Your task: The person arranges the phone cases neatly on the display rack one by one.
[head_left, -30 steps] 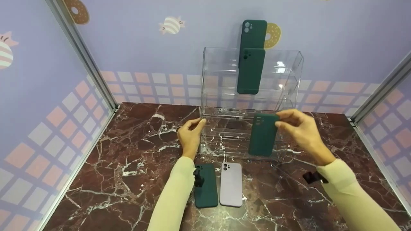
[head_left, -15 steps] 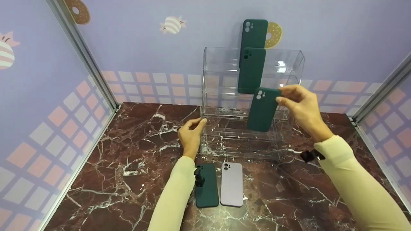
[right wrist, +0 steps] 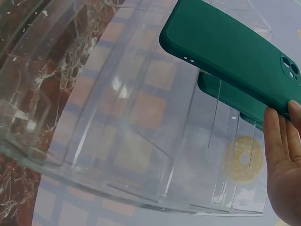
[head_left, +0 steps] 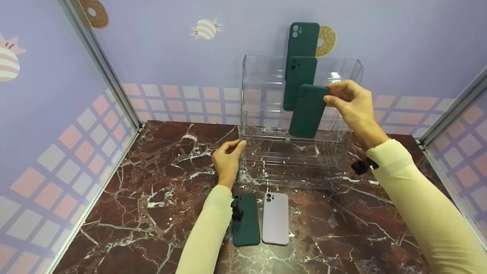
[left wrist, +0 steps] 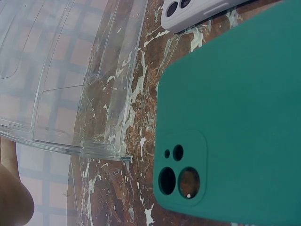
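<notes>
My right hand [head_left: 352, 104] pinches a green phone case [head_left: 309, 110] by its upper right corner, thumb in front and fingers behind. The case hangs slightly tilted before the middle tiers of a clear acrylic display rack [head_left: 262, 133]. Its camera cutouts show in the right wrist view, where the hand [right wrist: 284, 155] grips the case's edge. My left hand [head_left: 227, 160] holds the rack's left side edge between thumb and fingers; only part of this hand [left wrist: 14, 193] shows in the left wrist view. Behind the held case, two green cases stand in the rack: an upper one [head_left: 307, 42] and a lower one [head_left: 303, 72].
On the marbled table [head_left: 171, 224] lie another green phone case [head_left: 248, 224], partly under my left wrist camera, and a pale lilac case [head_left: 276, 219] to its right. A patterned purple wall [head_left: 171, 57] stands right behind the rack, with side walls left and right.
My right hand has lifted the green phone case from the rack's lower front up to the middle tiers, slightly leftward. My left hand has stayed at the rack's side.
</notes>
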`<state>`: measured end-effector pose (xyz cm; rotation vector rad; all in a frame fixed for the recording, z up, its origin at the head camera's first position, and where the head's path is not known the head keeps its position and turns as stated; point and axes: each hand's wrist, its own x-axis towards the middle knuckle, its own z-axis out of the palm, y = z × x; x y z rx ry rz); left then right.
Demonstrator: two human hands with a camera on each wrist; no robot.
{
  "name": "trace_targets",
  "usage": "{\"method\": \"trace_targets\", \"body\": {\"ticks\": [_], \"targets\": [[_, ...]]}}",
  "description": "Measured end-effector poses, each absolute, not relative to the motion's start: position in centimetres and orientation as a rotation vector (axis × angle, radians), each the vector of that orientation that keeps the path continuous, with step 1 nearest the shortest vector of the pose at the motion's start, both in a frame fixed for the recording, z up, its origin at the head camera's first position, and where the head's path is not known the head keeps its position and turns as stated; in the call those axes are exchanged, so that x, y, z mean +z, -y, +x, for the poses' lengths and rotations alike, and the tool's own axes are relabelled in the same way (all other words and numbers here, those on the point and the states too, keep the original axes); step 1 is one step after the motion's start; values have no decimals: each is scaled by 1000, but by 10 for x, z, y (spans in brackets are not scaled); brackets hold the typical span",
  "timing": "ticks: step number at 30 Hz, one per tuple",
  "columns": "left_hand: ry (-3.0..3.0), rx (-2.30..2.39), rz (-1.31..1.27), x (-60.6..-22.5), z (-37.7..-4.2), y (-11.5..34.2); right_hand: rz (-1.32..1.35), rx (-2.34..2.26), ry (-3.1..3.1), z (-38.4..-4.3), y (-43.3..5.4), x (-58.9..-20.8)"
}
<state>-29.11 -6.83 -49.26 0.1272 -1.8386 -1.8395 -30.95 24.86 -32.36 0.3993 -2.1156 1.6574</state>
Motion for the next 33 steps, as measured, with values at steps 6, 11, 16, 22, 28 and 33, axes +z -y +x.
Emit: {"method": "trace_targets", "body": {"ticks": [6, 11, 16, 22, 28, 33], "targets": [[1847, -1844, 138, -493, -290, 68, 369, 1686, 2111, -321, -242, -317], [1863, -1831, 142, -493, -289, 67, 355, 1691, 2118, -330, -239, -315], [1857, -1840, 137, -492, -289, 65, 321, 1646, 2181, -334, -240, -316], [1829, -1888, 122, -491, -287, 64, 316, 1668, 2198, -340, -242, -322], [1818, -1885, 144, -491, -288, 64, 315, 1664, 2216, -345, -242, -330], [1824, -1869, 153, -491, -288, 64, 302, 1684, 2223, -347, -240, -335]]}}
